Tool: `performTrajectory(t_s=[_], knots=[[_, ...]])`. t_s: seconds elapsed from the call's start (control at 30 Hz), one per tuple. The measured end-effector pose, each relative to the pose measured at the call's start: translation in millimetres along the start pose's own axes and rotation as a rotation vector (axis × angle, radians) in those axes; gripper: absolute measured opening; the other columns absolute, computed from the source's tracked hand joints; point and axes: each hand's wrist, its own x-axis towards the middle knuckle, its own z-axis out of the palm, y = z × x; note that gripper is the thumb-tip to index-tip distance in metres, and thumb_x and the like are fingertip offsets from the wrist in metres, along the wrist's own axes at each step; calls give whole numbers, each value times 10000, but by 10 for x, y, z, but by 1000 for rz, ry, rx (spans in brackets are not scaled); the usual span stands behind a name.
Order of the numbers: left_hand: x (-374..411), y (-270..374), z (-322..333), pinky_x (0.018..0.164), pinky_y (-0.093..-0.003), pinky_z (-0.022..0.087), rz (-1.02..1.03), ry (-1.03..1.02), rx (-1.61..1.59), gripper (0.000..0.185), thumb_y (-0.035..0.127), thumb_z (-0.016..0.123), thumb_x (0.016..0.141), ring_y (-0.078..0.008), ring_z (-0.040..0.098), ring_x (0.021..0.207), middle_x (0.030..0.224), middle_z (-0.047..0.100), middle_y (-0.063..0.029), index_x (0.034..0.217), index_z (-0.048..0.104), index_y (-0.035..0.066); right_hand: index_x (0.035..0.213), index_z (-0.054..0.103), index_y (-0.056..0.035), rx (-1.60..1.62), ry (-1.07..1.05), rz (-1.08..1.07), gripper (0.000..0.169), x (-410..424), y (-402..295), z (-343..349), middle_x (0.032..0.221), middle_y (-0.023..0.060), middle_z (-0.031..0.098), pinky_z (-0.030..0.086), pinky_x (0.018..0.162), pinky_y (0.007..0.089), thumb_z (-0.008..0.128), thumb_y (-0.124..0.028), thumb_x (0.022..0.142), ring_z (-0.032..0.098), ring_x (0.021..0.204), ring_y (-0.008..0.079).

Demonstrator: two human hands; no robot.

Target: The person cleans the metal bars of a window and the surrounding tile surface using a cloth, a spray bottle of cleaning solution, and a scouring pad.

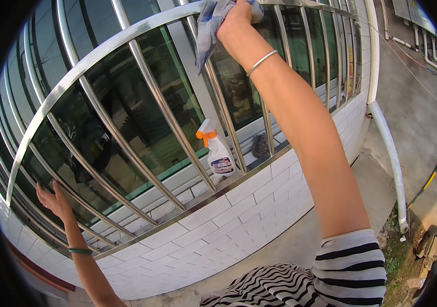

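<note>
My right hand (237, 17), at the top of the view, is closed on a blue and grey checked cloth (210, 34), which lies against the curved metal rail (99, 47) of a window grille and hangs down from it. At the left, my left hand (54, 201) is beside the lower upright bars with its fingers apart; whether it touches a bar I cannot tell. Between the grille and the window, a white spray bottle (221, 155) with an orange trigger stands on the sill. To its right lies a dark grey scouring pad or sponge (259, 145).
Metal bars (164, 111) stand before dark glass panes. Below them is a white tiled wall (218, 226). At the right are a white downpipe (389, 149), a yellow-green hose or cable (435, 169) and broken bricks or wood pieces (427, 249) on the ground.
</note>
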Motion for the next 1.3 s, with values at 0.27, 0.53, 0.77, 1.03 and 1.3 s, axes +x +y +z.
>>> performTrajectory(t_s=[0.27, 0.53, 0.77, 1.03, 1.3], knots=[[-204, 2194, -525, 1097, -422, 218, 419, -73, -375, 423, 205, 492, 926, -287, 300, 1343, 1438, 358, -117, 1336, 458, 106, 1086, 545, 48, -804, -240, -258, 462, -207, 178, -174, 1022, 206, 634, 466, 832, 405, 636, -286, 780, 610, 945, 345], [-264, 3879, -18, 987, -337, 368, -339, -550, -1127, 597, 271, 559, 897, -209, 451, 1221, 1256, 506, -153, 1373, 341, -15, 1238, 533, 20, -1740, -1061, -401, 599, -477, -575, -665, 985, 273, 618, 453, 867, 418, 517, -52, 644, 575, 963, 420], [-303, 4108, 374, 446, -226, 329, -436, -566, -1355, 239, 243, 574, 910, -82, 432, 490, 640, 440, 9, 983, 557, 17, 973, 644, 16, -1080, -550, -94, 319, -510, -870, -1146, 911, 185, 662, 448, 811, 344, 673, -153, 703, 616, 857, 304], [-350, 4191, 399, 416, -217, 287, -520, -483, -1403, 173, 204, 592, 892, -70, 382, 463, 614, 423, 14, 863, 539, 42, 1088, 537, 36, -271, -13, -7, 320, 308, -1327, -791, 990, 124, 616, 507, 732, 398, 556, -194, 866, 617, 822, 237], [-371, 4200, 428, 417, -216, 281, -513, -434, -1393, 152, 186, 592, 888, -63, 367, 481, 614, 421, 17, 860, 537, 47, 1060, 517, 59, -196, -26, -97, 392, 546, -731, -448, 973, 134, 613, 472, 716, 374, 597, -253, 836, 601, 816, 236]])
